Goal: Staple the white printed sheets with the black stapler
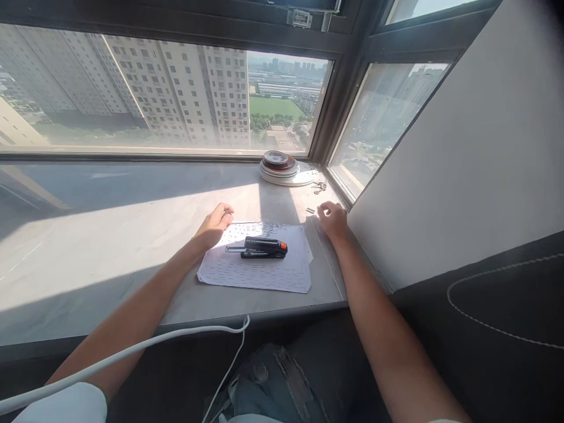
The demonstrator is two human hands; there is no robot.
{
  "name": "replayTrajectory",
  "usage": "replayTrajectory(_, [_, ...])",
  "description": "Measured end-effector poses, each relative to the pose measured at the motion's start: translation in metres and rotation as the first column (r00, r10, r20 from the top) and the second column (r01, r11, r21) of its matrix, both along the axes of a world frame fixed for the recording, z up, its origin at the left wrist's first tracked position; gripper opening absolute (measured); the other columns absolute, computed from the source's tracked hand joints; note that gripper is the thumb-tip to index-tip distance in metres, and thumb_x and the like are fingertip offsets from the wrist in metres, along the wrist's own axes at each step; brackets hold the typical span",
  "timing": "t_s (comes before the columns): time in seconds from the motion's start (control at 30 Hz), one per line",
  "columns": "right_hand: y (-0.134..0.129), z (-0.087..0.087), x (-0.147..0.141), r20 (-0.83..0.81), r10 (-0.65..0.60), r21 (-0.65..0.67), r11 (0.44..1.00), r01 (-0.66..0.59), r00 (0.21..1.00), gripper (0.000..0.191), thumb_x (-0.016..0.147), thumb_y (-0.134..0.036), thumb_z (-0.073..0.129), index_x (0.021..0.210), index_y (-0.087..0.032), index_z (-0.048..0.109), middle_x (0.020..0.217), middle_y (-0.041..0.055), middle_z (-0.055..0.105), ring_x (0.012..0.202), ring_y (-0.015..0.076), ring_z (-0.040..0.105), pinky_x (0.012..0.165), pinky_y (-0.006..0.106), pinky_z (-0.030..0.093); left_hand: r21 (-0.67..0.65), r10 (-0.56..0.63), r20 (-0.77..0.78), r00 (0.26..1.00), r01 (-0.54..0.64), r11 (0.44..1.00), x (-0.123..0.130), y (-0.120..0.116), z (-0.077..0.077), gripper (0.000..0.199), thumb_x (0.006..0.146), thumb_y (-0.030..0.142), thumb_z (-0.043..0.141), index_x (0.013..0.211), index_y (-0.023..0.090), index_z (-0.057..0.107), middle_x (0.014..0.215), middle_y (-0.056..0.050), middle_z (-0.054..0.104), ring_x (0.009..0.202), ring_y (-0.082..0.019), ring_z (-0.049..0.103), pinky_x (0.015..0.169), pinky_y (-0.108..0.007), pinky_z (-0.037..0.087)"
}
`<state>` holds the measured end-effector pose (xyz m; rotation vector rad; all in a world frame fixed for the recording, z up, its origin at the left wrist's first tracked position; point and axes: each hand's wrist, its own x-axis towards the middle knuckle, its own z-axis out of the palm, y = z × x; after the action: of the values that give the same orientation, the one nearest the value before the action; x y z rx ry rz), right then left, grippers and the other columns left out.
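A black stapler [264,248] with an orange end lies on printed sheets of paper [255,276]; its metal staple tray sticks out to the left. My left hand [214,226] rests at the upper left corner of the sheets, fingers curled; what it holds, if anything, is hidden. To the right of the paper, my right hand [332,220] is pinched beside small staple strips [310,210] on the sill. Whether something is between its fingertips is too small to make out.
A stack of plates [279,167] stands in the window corner, with small metal items [320,187] near it. A white cable [176,335] crosses in front of the sill's edge. A grey wall [462,147] slopes up on the right.
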<state>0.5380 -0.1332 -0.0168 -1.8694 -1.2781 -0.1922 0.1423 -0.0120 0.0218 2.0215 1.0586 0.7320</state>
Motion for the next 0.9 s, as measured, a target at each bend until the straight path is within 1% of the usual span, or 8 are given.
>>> replayTrajectory(0.13, [-0.003,0.007,-0.008,0.023,0.038,0.036,0.999,-0.038,0.999,0.017,0.092,-0.032,0.057,0.076,-0.026,0.060,0.080,0.0043,0.072,0.079,0.0246,0.058,0.078,0.040,0.049,0.054,-0.001,0.069,0.998,-0.003,0.999,0.001,-0.008,0.007,0.026,0.102,0.038,0.045,0.116,0.025,0.063,0.079,-0.001,0.053,0.063,-0.017,0.046,0.056,-0.029,0.035])
replayTrajectory(0.33, [-0.010,0.041,-0.040,-0.123,0.341,0.045,0.940,-0.338,0.932,0.029,0.099,-0.046,0.057,0.082,-0.025,0.067,0.088,0.0060,0.075,0.086,0.0251,0.064,0.083,0.042,0.053,-0.308,-0.089,0.233,0.968,0.161,0.938,0.005,-0.005,-0.006,0.017,0.097,0.035,0.050,0.105,0.025,0.061,0.065,0.005,0.029,0.054,-0.014,0.031,0.052,-0.027,0.025])
replayTrajectory(0.4, [-0.013,0.054,-0.055,-0.215,0.558,0.044,0.826,-0.562,0.802,0.033,0.102,-0.052,0.057,0.092,-0.024,0.072,0.096,0.0066,0.076,0.091,0.0247,0.067,0.086,0.041,0.053,-0.337,-0.144,0.249,0.958,0.225,0.914,0.011,-0.009,-0.009,0.015,0.096,0.034,0.050,0.099,0.024,0.061,0.065,0.005,0.027,0.053,-0.014,0.030,0.052,-0.027,0.024])
replayTrajectory(0.47, [-0.015,0.058,-0.070,-0.285,0.747,0.016,0.631,-0.776,0.601,0.036,0.099,-0.057,0.066,0.112,-0.024,0.073,0.110,0.0071,0.076,0.097,0.0240,0.067,0.086,0.039,0.052,-0.309,-0.188,0.245,0.951,0.260,0.915,0.014,-0.014,-0.007,0.017,0.096,0.034,0.049,0.098,0.024,0.063,0.066,0.004,0.032,0.056,-0.014,0.035,0.052,-0.027,0.027])
replayTrajectory(0.53, [-0.016,0.053,-0.085,-0.332,0.847,-0.032,0.429,-0.903,0.415,0.058,0.089,-0.059,0.079,0.134,-0.025,0.066,0.123,0.0081,0.073,0.101,0.0235,0.066,0.084,0.036,0.052,-0.240,-0.222,0.203,0.954,0.269,0.933,0.016,-0.018,-0.005,0.024,0.099,0.037,0.048,0.106,0.024,0.067,0.068,0.002,0.041,0.060,-0.016,0.043,0.054,-0.028,0.035])
replayTrajectory(0.6, [-0.017,0.041,-0.099,-0.344,0.880,-0.081,0.320,-0.944,0.328,0.071,0.084,-0.057,0.086,0.143,-0.025,0.060,0.128,0.0091,0.070,0.103,0.0233,0.065,0.081,0.034,0.051,-0.161,-0.220,0.157,0.963,0.245,0.956,0.015,-0.019,-0.004,0.033,0.101,0.043,0.048,0.116,0.024,0.070,0.073,0.000,0.052,0.066,-0.017,0.051,0.058,-0.029,0.043])
replayTrajectory(0.77, [-0.023,0.023,-0.117,-0.212,0.901,-0.135,0.357,-0.924,0.379,0.024,0.096,-0.042,0.074,0.106,-0.021,0.068,0.097,0.0044,0.063,0.084,0.0196,0.058,0.075,0.032,0.046,-0.169,-0.203,0.174,0.964,0.232,0.958,0.015,-0.015,-0.008,0.048,0.098,0.051,0.063,0.136,0.022,0.067,0.102,-0.007,0.076,0.094,-0.021,0.071,0.078,-0.033,0.061])
replayTrajectory(0.9, [-0.029,0.027,-0.111,-0.189,0.870,-0.076,0.450,-0.890,0.456,0.014,0.095,-0.034,0.071,0.099,-0.021,0.067,0.092,0.0032,0.057,0.082,0.0196,0.057,0.073,0.032,0.044,-0.224,-0.169,0.217,0.961,0.218,0.950,0.015,-0.014,-0.006,0.038,0.095,0.052,0.072,0.117,0.021,0.072,0.112,-0.011,0.080,0.113,-0.026,0.074,0.086,-0.036,0.064])
